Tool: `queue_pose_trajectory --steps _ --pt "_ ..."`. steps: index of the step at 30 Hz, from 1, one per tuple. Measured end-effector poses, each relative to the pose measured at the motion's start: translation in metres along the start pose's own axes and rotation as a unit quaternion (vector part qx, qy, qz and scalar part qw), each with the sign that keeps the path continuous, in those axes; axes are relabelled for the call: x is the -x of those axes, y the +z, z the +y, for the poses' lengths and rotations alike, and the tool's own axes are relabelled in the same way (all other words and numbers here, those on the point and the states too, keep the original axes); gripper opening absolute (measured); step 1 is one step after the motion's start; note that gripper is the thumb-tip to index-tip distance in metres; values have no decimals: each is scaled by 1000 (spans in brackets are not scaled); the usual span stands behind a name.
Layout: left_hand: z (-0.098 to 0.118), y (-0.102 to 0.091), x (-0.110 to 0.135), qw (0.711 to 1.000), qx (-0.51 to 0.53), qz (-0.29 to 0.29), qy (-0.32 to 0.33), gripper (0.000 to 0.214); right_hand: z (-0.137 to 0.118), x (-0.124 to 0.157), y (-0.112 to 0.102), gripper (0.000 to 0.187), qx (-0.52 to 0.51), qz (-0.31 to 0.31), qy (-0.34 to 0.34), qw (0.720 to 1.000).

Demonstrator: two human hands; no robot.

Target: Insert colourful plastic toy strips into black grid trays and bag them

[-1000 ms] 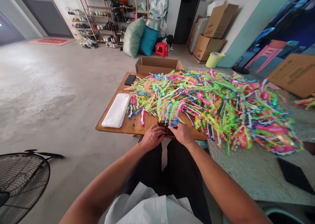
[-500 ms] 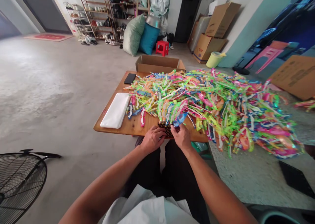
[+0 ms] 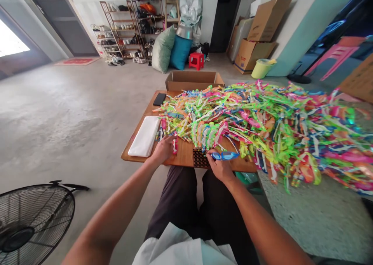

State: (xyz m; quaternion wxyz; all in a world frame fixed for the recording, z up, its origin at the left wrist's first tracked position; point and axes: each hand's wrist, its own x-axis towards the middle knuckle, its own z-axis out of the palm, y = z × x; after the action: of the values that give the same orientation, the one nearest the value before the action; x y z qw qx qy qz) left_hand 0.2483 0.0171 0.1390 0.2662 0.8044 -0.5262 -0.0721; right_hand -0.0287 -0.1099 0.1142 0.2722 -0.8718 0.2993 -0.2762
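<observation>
My right hand (image 3: 220,168) pinches a blue translucent plastic toy (image 3: 225,156) at its left end, just right of a black grid-patterned holder (image 3: 200,158) at the table's front edge. Several toys in green, orange, blue and pink with white strips (image 3: 206,135) stand in a row behind the holder, their lower ends at it. My left hand (image 3: 163,149) is over the table to the left, fingers reaching to a pink and white toy (image 3: 175,145) lying there. Its fingertips are at that toy's upper end; a firm grip is not visible.
A large heap of colourful plastic toys (image 3: 262,117) covers the wooden table (image 3: 183,156) and the stone slab (image 3: 314,214) on the right. White plastic bags (image 3: 145,136) and a phone (image 3: 159,99) lie at left. Behind stands a cardboard box (image 3: 194,78); a fan (image 3: 35,222) stands lower left.
My left hand has left the holder and moved left to the pink and white toy. The blue toy in my right hand has turned to point right. The view has shifted slightly.
</observation>
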Motion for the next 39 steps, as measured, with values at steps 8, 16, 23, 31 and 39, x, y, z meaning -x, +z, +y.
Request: queue_pose_trajectory --steps 8,16,23,31,39 --pt "-16 -31 -21 898 -252 -215 288 49 13 -6 -12 23 -166 -118 130 970" --pt "-16 -28 -24 903 -246 -205 285 24 18 -1 -11 28 -111 -74 78 988" --pt "-20 -32 -3 946 -152 -128 256 15 36 3 -9 32 -25 1 20 999" --pt "-16 -19 49 988 -11 -44 150 37 29 6 -8 33 -11 59 -4 998" --pt "44 -101 -138 990 12 80 119 28 31 14 -3 33 18 63 -22 998"
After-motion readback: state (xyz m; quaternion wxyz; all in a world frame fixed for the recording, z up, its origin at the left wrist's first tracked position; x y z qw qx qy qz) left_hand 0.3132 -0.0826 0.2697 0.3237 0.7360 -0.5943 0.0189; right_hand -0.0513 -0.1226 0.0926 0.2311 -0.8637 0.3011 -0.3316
